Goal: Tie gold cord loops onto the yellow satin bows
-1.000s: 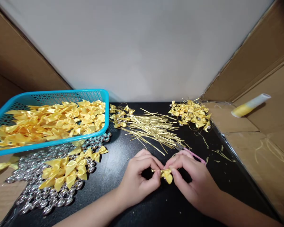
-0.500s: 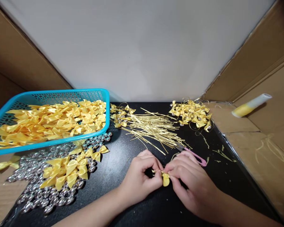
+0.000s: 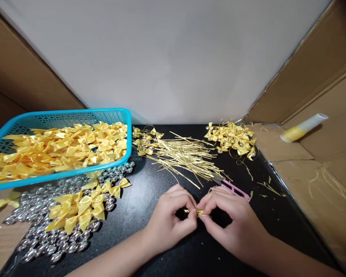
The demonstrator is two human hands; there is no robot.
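Observation:
Between the fingertips of both hands is a small yellow ribbon bow (image 3: 200, 212), mostly covered by fingers, with a bit of gold cord at it. My left hand (image 3: 174, 215) is closed in a pinch at its left side. My right hand (image 3: 229, 217) pinches from the right, thumb against forefinger. Just beyond the right hand lies a pink-handled cutter (image 3: 236, 190), its blade by the pile of gold cord pieces (image 3: 187, 157). Whether a bead is in the fingers I cannot tell.
A blue basket (image 3: 129, 144) full of yellow bows stands at the left. Silver beads (image 3: 60, 242) and loose bows (image 3: 86, 206) lie before it. Beaded bows (image 3: 233, 138) are heaped at the back right. Cardboard walls (image 3: 314, 73) flank the black table; a tube (image 3: 304, 127) juts out at right.
My right hand's fingers have curled into a rounder pinch, and less of the yellow bow shows. The left hand keeps nearly the same grip. The view has shifted slightly.

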